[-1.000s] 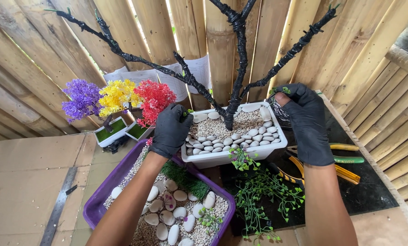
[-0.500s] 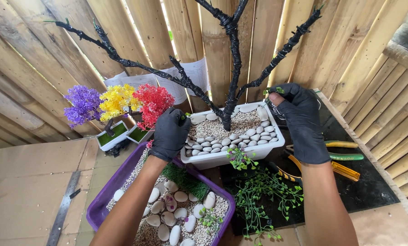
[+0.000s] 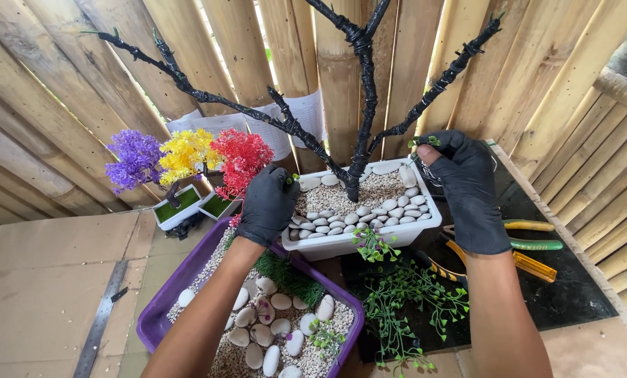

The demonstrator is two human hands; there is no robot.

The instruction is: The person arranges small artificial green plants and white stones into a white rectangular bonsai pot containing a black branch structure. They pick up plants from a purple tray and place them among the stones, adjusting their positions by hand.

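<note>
Both hands wear smooth black gloves. The left hand (image 3: 268, 204) is curled over the near left corner of a white plastic box-shaped planter (image 3: 364, 240), with its fingers closed on the rim. The right hand (image 3: 467, 187) is up by the planter's far right corner, and its fingertips pinch a tiny green leafy sprig (image 3: 423, 142) close to a low branch. The planter sits in the middle, by the bamboo wall, filled with fine sandy gravel and rows of smooth white pebbles (image 3: 359, 215). A bare tree wrapped in bumpy black tape (image 3: 361, 112) stands up from the gravel and spreads thin, crooked branches wide. Just in front lies a purple plastic tray (image 3: 161, 313) holding gravel, bigger white stones and a patch of fuzzy green moss. Loose green plastic vines (image 3: 404, 301) lie on the dark mat beside it. Yellow and green handled pliers (image 3: 530, 245) rest to the right. At the left stand little fluffy trees in purple, yellow and red (image 3: 187, 157).
</note>
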